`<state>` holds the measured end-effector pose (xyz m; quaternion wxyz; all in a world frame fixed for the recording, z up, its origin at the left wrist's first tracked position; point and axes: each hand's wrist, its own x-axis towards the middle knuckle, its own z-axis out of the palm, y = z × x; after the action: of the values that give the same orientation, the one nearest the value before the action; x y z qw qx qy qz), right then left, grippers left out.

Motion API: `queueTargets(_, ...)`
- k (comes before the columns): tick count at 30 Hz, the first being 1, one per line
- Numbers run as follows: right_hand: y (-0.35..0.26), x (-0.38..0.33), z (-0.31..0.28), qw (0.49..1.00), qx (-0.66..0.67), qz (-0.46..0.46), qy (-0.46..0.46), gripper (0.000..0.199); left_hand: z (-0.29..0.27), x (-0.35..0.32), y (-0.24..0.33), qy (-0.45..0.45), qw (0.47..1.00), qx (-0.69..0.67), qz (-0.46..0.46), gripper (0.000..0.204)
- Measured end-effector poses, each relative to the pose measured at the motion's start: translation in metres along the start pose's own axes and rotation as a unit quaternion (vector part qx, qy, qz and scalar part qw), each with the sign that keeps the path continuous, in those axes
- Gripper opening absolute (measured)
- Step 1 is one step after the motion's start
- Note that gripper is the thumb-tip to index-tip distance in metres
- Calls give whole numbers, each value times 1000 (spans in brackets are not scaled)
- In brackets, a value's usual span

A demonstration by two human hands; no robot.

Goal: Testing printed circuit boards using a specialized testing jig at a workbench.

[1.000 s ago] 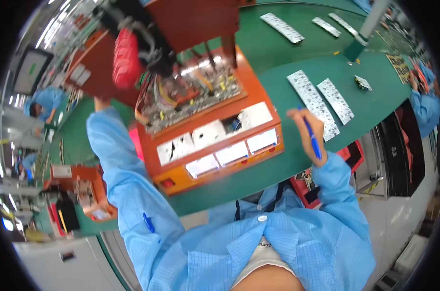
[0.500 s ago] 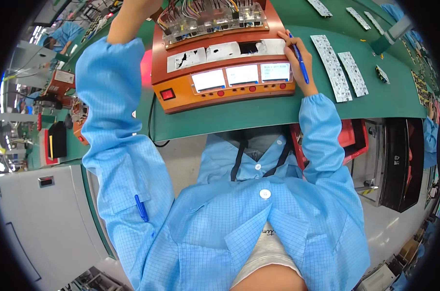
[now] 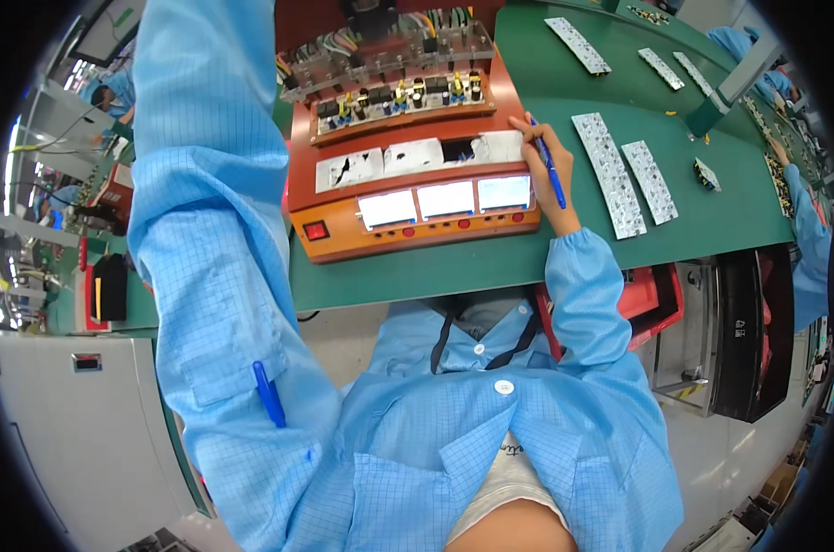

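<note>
My right hand [image 3: 552, 179] holds a blue pen [image 3: 552, 173] and rests at the right edge of an orange-brown test box [image 3: 334, 239]. On the box's sloped front are three lit screens [image 3: 446, 200], a red switch [image 3: 316, 229] and a row of torn white labels [image 3: 409, 156]. Behind them, a strip of circuit boards [image 3: 398, 98] lies in the fixture. Above it, a clear plate with coloured wires [image 3: 389, 51] stands raised. My left arm [image 3: 216, 184] reaches up past the box's left side. The left hand is beyond the upper edge of the view.
Right of the box, several white circuit panels [image 3: 610, 175] lie on the green table [image 3: 546, 258], with a small board [image 3: 707, 175] nearby. A grey post [image 3: 734, 83] stands farther back. Below the table edge is a red bin [image 3: 661, 304]. Other people work at both sides.
My left arm has reached farther up, taking the hand out of view. The clear plate has lifted, uncovering the circuit boards. My right hand still holds the pen by the box.
</note>
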<state>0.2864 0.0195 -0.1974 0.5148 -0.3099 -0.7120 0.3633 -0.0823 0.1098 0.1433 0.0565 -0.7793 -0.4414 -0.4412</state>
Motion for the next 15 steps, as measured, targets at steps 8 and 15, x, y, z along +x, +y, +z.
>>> queueTargets(8,-20,45,-1,991,-125,35,-43,12,35,-206,41,534,838,30,-106,16)
queueTargets(15,-4,67,11,983,-79,-120,-115,27,133,-339,62,169,928,-26,-332,29)
